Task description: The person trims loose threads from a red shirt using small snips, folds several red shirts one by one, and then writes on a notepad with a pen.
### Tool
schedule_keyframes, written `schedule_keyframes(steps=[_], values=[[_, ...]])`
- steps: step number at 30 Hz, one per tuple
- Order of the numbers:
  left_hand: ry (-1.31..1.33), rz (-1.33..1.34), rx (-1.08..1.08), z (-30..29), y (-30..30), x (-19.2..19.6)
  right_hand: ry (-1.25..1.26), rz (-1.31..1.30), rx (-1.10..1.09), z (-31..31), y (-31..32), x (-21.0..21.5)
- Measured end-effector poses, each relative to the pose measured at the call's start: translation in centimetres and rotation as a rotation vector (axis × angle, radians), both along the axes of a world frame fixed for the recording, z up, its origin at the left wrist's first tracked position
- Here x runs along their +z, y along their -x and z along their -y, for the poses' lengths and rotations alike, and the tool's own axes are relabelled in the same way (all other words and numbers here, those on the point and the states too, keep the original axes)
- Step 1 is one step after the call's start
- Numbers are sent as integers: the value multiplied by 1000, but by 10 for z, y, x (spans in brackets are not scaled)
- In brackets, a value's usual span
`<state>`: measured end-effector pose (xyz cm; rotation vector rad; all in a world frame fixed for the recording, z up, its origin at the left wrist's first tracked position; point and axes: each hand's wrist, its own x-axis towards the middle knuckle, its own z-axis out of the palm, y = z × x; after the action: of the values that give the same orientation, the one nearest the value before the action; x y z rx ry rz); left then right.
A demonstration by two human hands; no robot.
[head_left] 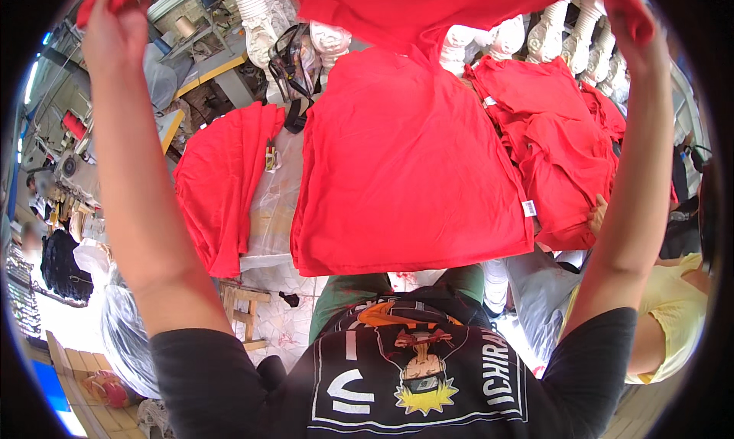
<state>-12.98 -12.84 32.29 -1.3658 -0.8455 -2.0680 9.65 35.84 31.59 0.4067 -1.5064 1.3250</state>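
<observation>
Both my arms are raised, spreading a red shirt point(382, 7) at the top of the head view; its upper part runs out of the picture. My left hand point(115, 26) is closed on the cloth at the upper left. At the upper right my right hand point(646, 45) grips the other end, its fingers partly covered by the fabric. The shirt's lower part hangs down over the far end of a flat stack of red shirts point(413, 171), which lies before me with a small white label point(529, 208) at its right edge.
Left of the stack, a folded red pile point(225, 183) lies on the plastic-covered table point(271, 209). More red shirts point(554, 144) lie to the right, where a co-worker in yellow point(673, 317) has a hand on them. White ornate posts point(547, 37) and a backpack point(297, 64) stand behind.
</observation>
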Motion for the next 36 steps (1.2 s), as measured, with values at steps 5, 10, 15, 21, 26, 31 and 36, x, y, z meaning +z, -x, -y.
schedule_keyframes(steps=[5,10,15,21,26,31,36], values=[[126,645,76,25,-7,-147,475,558,-394,80,-24,-143],[482,1088,271,56,-69,-321,605,829,55,64,-64,-281],[1023,1338,122,68,-111,-370,277,1593,-265,44,-85,-316],[1346,1311,163,97,-110,-374,-532,910,-604,124,10,-315],[938,1031,809,145,-63,-380,-909,923,-679,170,52,-380],[861,940,1779,239,-48,-414,-935,1077,-604,169,59,-400],[447,1882,641,240,-52,-399,-952,1068,-619,163,58,-402]])
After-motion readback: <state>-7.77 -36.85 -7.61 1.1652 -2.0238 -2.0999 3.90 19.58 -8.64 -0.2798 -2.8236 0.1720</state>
